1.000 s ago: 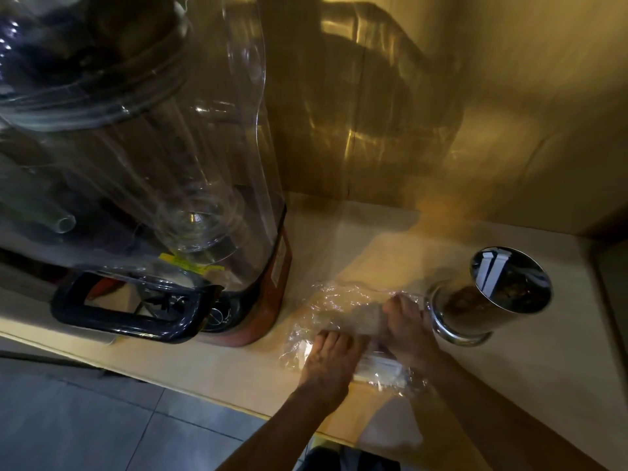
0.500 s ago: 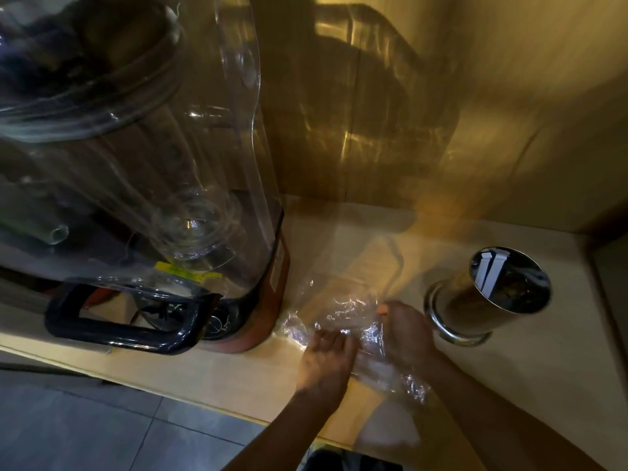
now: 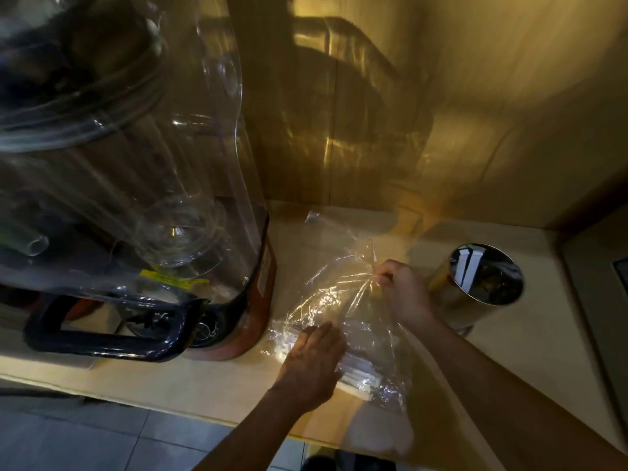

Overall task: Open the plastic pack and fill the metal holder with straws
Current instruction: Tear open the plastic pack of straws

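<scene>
1. Clear plastic pack (image 3: 343, 297) lies on the pale wooden table (image 3: 530, 348), near its front edge, between the blender on the left and the metal holder on the right.
2. Left hand (image 3: 314, 360) lies flat, palm down and fingers together, on the near left part of the pack, pressing the straws (image 3: 356, 377) under the film; its grip is open and closed around nothing.
3. Right hand (image 3: 402, 294) sits farther back and to the right, thumb and fingertips pinched tight on a gathered bit of film, which is drawn up into taut creases fanning out from the pinch.
4. At the far left a large blender (image 3: 142, 205), with a clear cover, a black handle and a reddish base, stands on the table, its base just beside the pack's left edge.
5. At the right the metal holder (image 3: 475, 287), a shiny cylinder with its mouth toward the camera, stands just right of the right hand, apart from the pack.
6. Film of the pack is crinkled and glossy with highlights; the straws show as a pale white bundle lying at its near end, partly hidden by the left hand.
</scene>
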The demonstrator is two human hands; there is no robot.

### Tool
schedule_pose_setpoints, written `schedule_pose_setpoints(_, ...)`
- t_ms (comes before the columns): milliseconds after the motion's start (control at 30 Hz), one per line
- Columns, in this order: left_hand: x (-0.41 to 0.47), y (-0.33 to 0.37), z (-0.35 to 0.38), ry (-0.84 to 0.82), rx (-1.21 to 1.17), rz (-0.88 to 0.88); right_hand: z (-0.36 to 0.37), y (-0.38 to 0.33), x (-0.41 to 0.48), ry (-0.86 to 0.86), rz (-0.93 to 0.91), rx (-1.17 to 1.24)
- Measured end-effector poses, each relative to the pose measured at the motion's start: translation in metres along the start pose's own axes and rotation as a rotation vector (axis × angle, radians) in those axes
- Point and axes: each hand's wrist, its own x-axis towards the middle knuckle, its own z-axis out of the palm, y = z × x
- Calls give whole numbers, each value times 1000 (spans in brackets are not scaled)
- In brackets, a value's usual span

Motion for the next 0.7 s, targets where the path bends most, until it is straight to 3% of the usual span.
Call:
schedule_pose_setpoints(167,-2,-2,4,3,8,-68,-12,2,2,78,42,56)
schedule_pose_setpoints(367,-11,-1,0,120,93,-4,-27,-3,-2,172,45,114)
schedule_pose_setpoints(567,-30,-3,8,80,71,101,-40,-20,-8,207,-66,100)
schedule_pose_setpoints(700,-35,0,4,62,14,19,-49,-24,-10,233,-99,108)
